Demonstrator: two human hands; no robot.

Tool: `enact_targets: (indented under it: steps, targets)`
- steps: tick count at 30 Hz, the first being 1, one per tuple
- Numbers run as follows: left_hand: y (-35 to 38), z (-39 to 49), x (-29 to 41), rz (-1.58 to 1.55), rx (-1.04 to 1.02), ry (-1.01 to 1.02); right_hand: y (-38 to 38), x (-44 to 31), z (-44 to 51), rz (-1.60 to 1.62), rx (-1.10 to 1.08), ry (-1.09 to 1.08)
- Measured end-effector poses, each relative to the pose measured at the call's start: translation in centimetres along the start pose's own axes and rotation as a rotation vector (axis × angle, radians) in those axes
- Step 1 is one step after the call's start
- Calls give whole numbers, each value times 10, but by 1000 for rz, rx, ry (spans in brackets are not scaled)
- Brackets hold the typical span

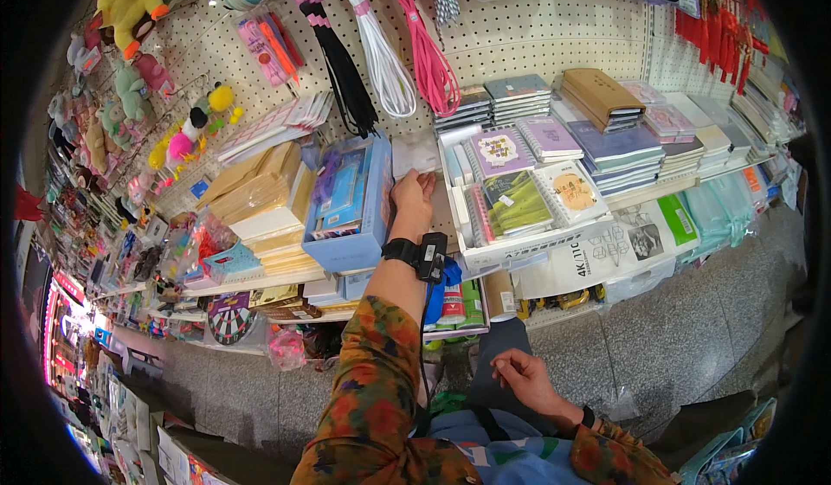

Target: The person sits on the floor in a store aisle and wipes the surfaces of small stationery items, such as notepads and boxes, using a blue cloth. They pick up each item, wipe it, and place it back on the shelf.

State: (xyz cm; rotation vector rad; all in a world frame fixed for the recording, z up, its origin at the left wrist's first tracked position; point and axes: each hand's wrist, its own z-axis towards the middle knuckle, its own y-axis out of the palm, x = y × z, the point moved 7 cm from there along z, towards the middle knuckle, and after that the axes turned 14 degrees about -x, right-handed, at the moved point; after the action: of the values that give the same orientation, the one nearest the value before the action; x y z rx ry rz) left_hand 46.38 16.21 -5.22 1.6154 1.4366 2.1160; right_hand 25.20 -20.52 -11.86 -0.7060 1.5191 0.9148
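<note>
My left hand (413,193) reaches onto the shelf, into the gap between a blue cardboard box (350,245) and a white display box (519,251). Its fingers are slightly curled with nothing visible in them, and it lies close against the blue box's right side; whether it presses on it I cannot tell. Packaged blue items (344,190) and a purple piece stand in the blue box. Spiral notebooks with purple (498,152), green (516,204) and cream (571,186) covers fill the white box. My right hand (524,374) hangs low before my body, loosely curled, holding nothing visible.
Brown paper envelopes (250,186) are stacked at left. Skipping ropes, one of them pink (422,44), hang from the pegboard (513,37). Notebook stacks (613,147) and a brown notebook cover (600,95) lie at right. Below are a dartboard (230,321) and the speckled floor (656,316).
</note>
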Motion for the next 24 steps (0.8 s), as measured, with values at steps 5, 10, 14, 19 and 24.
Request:
enact_targets:
  steps: [5,10,14,19,24]
  targets:
    - [-3,4,-2,48,33,7,0,4,-3,-25,-2,36]
    - [6,-1,-1,77,79,-50,5,3,-7,-20,6,19]
    - [22,-40,2,110,-117,-90,8,4,-9,-14,13,33]
    - [19,-140,30,287,-382,-26,13,9,-9,-42,2,91]
    - [-31,-260,21,466,-615,-379,28,9,2,-126,-70,93]
